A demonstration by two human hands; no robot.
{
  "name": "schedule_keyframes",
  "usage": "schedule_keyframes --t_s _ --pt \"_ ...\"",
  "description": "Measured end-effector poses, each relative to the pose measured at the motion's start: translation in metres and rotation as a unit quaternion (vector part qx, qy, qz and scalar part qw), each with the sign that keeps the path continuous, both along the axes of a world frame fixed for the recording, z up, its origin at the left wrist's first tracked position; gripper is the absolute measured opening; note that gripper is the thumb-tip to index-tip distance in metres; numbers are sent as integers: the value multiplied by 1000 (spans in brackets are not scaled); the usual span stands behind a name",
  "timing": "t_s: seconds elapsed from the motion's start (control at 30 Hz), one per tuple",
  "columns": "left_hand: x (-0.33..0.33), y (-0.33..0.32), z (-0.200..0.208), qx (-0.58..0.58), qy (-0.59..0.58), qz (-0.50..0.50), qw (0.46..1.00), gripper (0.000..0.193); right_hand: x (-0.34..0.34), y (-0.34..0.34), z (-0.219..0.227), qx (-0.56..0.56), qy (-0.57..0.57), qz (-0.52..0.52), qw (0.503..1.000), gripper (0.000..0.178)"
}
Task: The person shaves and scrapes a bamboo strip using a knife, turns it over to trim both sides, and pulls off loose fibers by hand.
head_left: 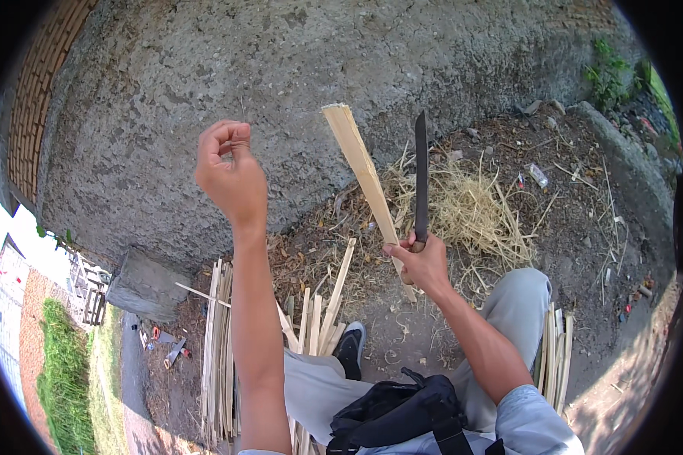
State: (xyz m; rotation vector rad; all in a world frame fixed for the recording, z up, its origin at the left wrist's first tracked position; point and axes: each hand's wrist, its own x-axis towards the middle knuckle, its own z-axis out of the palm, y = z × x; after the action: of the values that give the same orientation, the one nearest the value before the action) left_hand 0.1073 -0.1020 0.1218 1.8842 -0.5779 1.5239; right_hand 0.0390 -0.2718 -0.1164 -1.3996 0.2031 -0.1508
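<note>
My left hand [233, 178] is raised in front of the wall with its fingertips pinched together. A thin, pale sliver [243, 108] sticks up from the pinch. Lower and to the right, my right hand [423, 264] is closed round the handle of a machete [422, 167], whose long dark blade points up. The same hand's thumb and fingers also clasp a pale split-wood slat [363, 167]. This slat leans up to the left, beside the blade, with its wide, rough end at the top. Its narrow end reaches down past my fingers.
A rough grey wall [281, 68] rises ahead. Curly shavings [470, 205] lie heaped at its foot. Split slats are bundled at the left [218, 349] and right [558, 353] of my legs. A handsaw [175, 353] and other tools lie at far left; a plastic bottle [538, 175] is at right.
</note>
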Motion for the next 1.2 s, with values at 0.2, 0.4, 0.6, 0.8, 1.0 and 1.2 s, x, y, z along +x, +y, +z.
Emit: schedule_keyframes --t_s 0.2,0.4,0.6,0.8,1.0,1.2 --pt "43 61 -86 109 402 39 908 29 1 -6 4 59 7 -4 998 43" --pt "-14 65 -200 375 577 -5 725 49 5 -15 1 76 18 -30 997 41" --pt "-35 77 -261 104 483 26 869 31 6 -8 -9 131 17 -11 991 44" --pt "-44 65 -228 37 444 32 895 22 0 -3 -6 135 27 27 990 40" --pt "-56 51 -224 -82 509 -341 786 55 6 7 -20 167 24 125 978 43" --pt "-73 47 -215 -77 542 -411 729 59 -11 28 -19 136 25 241 961 43"
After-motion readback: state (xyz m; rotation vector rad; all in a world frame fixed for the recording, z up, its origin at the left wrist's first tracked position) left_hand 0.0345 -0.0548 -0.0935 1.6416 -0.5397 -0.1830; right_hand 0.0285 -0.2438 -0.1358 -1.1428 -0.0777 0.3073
